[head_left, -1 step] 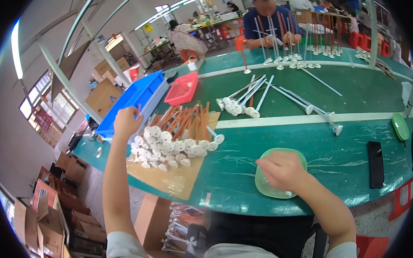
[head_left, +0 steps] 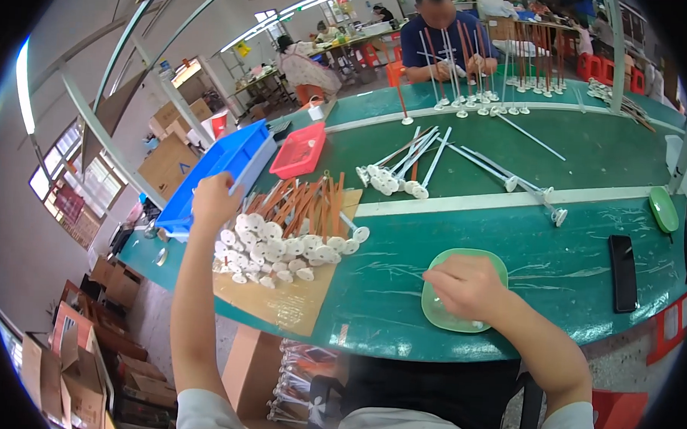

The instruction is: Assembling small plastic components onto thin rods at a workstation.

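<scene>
My left hand (head_left: 215, 199) is raised at the near end of a blue tray (head_left: 222, 161), its fingers curled together; what they hold, if anything, is hidden. Beside it lies a pile of brown sticks (head_left: 307, 201) with round white bases (head_left: 269, 246), spread on a cardboard sheet (head_left: 297, 308). My right hand (head_left: 467, 283) hovers over a shallow light-green dish (head_left: 439, 314), thumb and fingers pinched. Whatever is in that pinch is too small to make out. Some small pale bits lie in the dish near the hand.
A pink tray (head_left: 299, 151) stands beyond the pile. White sticks with round bases (head_left: 395, 178) lie mid-table. A black phone (head_left: 624, 273) and a green dish (head_left: 663, 209) are at the right. Across the table a person (head_left: 447, 46) handles upright sticks. Below sits an open carton (head_left: 252, 368).
A thin reddish piece seen by my left hand's fingertips no longer shows, and the hand's fingers have turned slightly. My right hand stays pinched over the dish. The whole view has shifted a little.
</scene>
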{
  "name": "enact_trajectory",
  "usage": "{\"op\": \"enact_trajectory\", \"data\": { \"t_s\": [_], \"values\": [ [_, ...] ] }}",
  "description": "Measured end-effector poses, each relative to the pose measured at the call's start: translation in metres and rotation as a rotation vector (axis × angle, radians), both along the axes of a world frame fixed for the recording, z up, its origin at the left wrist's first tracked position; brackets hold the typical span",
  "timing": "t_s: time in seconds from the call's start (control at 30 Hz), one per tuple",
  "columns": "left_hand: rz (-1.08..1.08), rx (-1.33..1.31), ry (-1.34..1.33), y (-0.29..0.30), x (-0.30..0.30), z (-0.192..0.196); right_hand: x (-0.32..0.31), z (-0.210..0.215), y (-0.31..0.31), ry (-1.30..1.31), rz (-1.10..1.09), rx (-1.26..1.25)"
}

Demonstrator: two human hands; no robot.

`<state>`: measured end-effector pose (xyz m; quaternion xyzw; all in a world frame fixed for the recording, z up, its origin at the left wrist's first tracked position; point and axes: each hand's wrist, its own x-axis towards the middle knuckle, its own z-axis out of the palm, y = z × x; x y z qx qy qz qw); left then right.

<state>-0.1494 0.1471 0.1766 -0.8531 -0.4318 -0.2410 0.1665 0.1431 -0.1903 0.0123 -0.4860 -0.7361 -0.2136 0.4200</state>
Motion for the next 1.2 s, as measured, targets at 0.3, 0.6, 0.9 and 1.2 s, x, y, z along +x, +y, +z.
{"op": "enact_trajectory", "data": {
  "t_s": [0.3,0.6,0.9,1.2],
  "values": [
    [-0.433,-0.066,0.349,-0.065,0.202,-0.097,0.005,0.002,-0.006,-0.016,-0.021,-0.067],
    [-0.461,-0.127,0.008,-0.061,0.243,-0.155,0.000,0.005,-0.003,-0.023,-0.045,-0.049],
    [-1.051,-0.043,-0.510,-0.169,0.199,-0.161,0.001,0.012,0.005,0.674,-0.285,-0.054],
    [-1.168,-0.245,-0.549,-0.186,0.167,-0.170,0.004,0.000,0.005,0.275,-0.170,-0.013]
  ]
}}
